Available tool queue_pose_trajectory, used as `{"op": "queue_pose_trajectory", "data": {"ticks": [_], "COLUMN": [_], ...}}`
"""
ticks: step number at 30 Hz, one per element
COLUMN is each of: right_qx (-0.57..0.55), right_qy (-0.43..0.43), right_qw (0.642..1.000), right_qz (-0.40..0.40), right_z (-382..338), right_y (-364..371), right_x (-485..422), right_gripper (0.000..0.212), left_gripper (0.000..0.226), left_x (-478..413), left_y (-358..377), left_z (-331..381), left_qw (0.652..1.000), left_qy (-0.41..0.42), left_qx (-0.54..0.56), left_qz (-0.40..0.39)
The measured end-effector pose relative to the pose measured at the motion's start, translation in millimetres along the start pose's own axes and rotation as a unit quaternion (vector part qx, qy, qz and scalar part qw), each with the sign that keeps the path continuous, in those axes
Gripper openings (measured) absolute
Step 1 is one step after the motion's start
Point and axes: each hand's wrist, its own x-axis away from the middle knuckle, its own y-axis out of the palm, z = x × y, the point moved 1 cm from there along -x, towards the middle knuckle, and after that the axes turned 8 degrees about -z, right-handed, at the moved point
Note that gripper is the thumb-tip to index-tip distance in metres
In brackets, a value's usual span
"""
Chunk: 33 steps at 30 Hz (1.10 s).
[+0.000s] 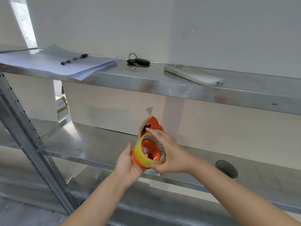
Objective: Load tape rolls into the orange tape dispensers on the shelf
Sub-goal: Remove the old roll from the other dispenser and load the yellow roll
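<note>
An orange tape dispenser (154, 123) is held up in front of the middle shelf (91, 144). A yellowish clear tape roll (141, 156) sits around the dispenser's orange hub. My left hand (128, 163) cups the dispenser from below and the left. My right hand (166, 154) grips the roll from the right, its index finger lying over the top of the roll. A loose strip of tape (149, 112) sticks up past the dispenser's far end.
The upper metal shelf (146, 82) carries papers (53, 62) with a pen (74, 59), a set of keys (137, 61) and a phone in a beige case (193, 75). A dark round object (226, 168) lies on the middle shelf at right. A perforated steel upright (27, 128) stands left.
</note>
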Motion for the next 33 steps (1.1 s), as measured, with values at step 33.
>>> {"op": "queue_pose_trajectory", "data": {"ticks": [33], "right_qx": [-0.378], "right_qy": [0.124], "right_qw": [0.899], "right_qz": [0.181], "right_z": [27.0], "right_y": [52.6], "right_x": [57.3], "right_gripper": [0.060], "left_gripper": [0.058], "left_x": [-15.9], "left_y": [11.1], "left_z": [-25.6], "left_qw": [0.998], "left_qy": [0.045], "left_qx": [-0.027], "left_qz": [0.024]}}
